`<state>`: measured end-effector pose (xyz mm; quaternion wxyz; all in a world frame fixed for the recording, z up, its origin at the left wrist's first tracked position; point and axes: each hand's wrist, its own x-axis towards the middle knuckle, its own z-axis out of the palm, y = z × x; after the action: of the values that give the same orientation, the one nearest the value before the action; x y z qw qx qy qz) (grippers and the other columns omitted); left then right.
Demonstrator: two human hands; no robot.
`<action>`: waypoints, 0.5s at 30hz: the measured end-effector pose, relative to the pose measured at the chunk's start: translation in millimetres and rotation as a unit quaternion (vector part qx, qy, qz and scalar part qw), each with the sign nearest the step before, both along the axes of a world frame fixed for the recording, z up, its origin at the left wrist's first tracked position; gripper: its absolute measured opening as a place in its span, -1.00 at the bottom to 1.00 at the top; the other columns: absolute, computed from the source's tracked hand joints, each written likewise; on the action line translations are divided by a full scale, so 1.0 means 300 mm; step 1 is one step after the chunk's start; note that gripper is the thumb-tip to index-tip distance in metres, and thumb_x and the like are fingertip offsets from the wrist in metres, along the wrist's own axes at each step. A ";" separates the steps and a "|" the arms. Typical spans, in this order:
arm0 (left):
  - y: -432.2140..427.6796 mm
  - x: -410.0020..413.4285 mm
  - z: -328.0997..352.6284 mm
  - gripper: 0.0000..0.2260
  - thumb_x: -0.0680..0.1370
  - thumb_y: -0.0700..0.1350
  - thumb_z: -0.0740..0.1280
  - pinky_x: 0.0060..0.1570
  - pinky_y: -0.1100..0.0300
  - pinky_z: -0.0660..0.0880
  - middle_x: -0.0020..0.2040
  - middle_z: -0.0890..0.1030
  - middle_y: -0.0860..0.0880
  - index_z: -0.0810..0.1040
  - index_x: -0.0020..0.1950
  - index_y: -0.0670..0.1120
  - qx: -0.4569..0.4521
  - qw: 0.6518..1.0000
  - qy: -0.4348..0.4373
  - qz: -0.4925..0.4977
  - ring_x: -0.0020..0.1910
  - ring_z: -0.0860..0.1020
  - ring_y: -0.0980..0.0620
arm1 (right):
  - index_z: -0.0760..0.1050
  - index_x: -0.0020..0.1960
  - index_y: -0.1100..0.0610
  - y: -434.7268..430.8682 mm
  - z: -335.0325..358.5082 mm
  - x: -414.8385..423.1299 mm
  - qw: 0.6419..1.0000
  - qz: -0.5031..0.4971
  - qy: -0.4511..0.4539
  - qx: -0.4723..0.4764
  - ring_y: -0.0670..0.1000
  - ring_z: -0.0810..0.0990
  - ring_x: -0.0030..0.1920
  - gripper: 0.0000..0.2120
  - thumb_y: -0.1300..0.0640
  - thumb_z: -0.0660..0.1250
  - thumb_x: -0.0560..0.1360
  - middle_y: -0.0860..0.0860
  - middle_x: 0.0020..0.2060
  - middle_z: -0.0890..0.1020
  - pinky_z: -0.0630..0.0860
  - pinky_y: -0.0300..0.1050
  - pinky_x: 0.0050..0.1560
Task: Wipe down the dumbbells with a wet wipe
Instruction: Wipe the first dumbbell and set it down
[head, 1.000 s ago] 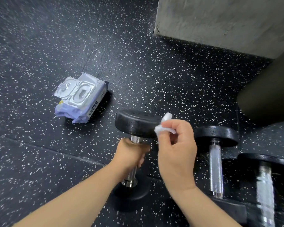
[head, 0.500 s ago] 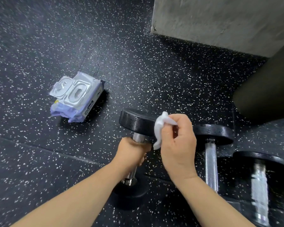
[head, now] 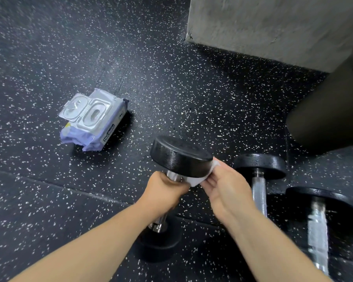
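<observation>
Hands meet at 1 dumbbell (head: 179, 157), which stands tilted on end on the speckled floor (head: 49, 200). The left hand (head: 163, 192) has its grip clamped round the handle just under the upper head. The fist hides most of that handle, so only a bit of knurled chrome shows above it and a short chrome stub below. The lower head sits in shadow behind the left forearm, and I cannot tell how squarely it rests on the floor.

The right hand (head: 226, 188) has its grip closed on the wet wipe (head: 196, 180), thumb above and fingers below, holding it against the lower rim of the upper head. Only a small white patch of the wipe shows; the rest is tucked under the head and the hand.

To the right lie 2 more dumbbells. The second dumbbell (head: 259, 165) has its near end hidden behind the right forearm. The third dumbbell (head: 318, 220) is blurred and its near end runs off the bottom edge.

Well apart to the left lies the wipe pack (head: 94, 121), flip lid open, side print too small to read. Beyond are a concrete block (head: 273, 27) cut off at the top, and a dark roll (head: 330, 110) cut off at the right.
</observation>
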<state>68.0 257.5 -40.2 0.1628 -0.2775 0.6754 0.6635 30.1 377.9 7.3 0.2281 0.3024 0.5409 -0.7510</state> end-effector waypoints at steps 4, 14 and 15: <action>0.009 -0.011 -0.011 -0.75 0.25 -0.21 0.33 -0.41 0.10 0.10 -0.44 0.20 -0.06 0.23 -0.39 -0.11 0.029 0.997 0.004 -0.068 -0.46 0.16 0.02 | 0.61 -0.04 0.28 0.065 0.006 -0.104 0.995 0.057 -0.079 -0.038 0.03 0.59 -0.13 -0.82 0.38 0.23 0.50 0.13 -0.12 0.65 0.63 -0.13 -0.08; -0.006 -0.047 -0.005 -0.80 0.19 -0.19 0.31 -0.45 0.22 0.23 -0.53 0.29 -0.05 0.27 -0.51 -0.05 0.003 0.980 -0.042 -0.197 -0.57 0.24 0.02 | 0.55 -0.18 0.22 0.159 -0.032 -0.073 0.983 0.084 -0.150 -0.060 -0.03 0.59 -0.35 -0.85 0.34 0.24 0.51 0.06 -0.38 0.60 0.64 -0.14 -0.17; -0.006 -0.048 -0.006 -0.80 0.17 -0.19 0.31 -0.45 0.23 0.23 -0.53 0.28 -0.07 0.27 -0.52 -0.05 0.002 0.977 -0.045 -0.210 -0.56 0.24 0.02 | 0.53 -0.18 0.23 0.164 -0.028 -0.078 0.980 0.099 -0.161 -0.055 -0.02 0.59 -0.35 -0.84 0.35 0.22 0.50 0.06 -0.37 0.59 0.64 -0.12 -0.18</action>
<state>53.5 255.7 -42.1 0.3289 -0.1591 0.7094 0.6027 6.7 427.1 -1.2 0.4019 0.3510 0.4821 -0.6948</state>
